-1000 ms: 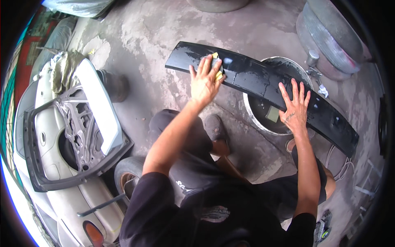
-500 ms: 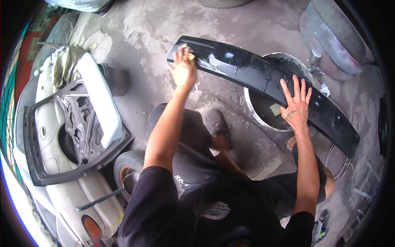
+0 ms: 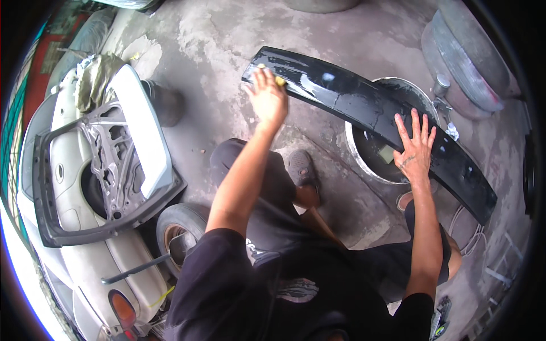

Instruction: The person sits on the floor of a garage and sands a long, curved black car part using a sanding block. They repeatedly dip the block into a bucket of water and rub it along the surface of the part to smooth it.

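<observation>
A long, curved black car panel [image 3: 364,98] lies slantwise across a round metal basin [image 3: 354,149]; its surface looks wet and glossy, with pale spots. At the panel's far left end, my left hand [image 3: 268,103] presses a small yellow pad [image 3: 280,81] against it. The pad pokes out beside the fingers, and most of it is hidden under them. My right hand [image 3: 416,152] rests flat with spread fingers on the panel over the basin, holding nothing. Inside the basin, dark liquid and a pale greenish square piece [image 3: 387,154] show next to my right thumb.
To the left, a dark-framed car door or hatch shell [image 3: 114,162] leans on a beige car [image 3: 111,267], with a white panel [image 3: 142,131] on it. A wheel [image 3: 176,233] sits by my left leg. Grey bumper-like parts [image 3: 463,62] and a spray gun [image 3: 442,94] stand right.
My left hand has slid slightly to the right and down with the yellow pad along the panel's end. The view has shifted a little; my right hand stays flat on the panel.
</observation>
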A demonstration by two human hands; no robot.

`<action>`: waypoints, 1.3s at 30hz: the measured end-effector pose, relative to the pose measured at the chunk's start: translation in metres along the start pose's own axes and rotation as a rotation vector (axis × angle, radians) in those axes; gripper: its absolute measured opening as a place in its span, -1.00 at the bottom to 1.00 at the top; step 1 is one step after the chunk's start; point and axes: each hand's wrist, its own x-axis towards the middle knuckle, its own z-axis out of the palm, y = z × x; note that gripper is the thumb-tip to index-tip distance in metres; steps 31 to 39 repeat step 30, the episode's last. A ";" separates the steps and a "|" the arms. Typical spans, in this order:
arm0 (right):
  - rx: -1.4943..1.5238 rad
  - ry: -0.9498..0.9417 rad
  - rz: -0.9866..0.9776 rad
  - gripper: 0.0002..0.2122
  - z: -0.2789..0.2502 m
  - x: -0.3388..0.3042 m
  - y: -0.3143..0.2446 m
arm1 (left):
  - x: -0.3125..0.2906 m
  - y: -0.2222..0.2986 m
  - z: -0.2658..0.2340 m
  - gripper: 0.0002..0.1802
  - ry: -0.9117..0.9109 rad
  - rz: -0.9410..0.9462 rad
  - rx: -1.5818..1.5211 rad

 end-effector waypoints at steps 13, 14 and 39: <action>0.004 0.006 0.000 0.07 0.002 -0.005 0.010 | -0.035 0.060 -0.011 -0.33 -0.094 0.088 -0.171; 0.006 0.005 0.002 0.07 0.002 -0.008 0.010 | -0.039 0.058 -0.013 -0.33 -0.117 0.120 -0.218; 0.000 0.017 -0.037 0.05 0.005 -0.008 0.015 | 0.027 -0.017 0.008 -0.18 -0.146 -0.247 -0.127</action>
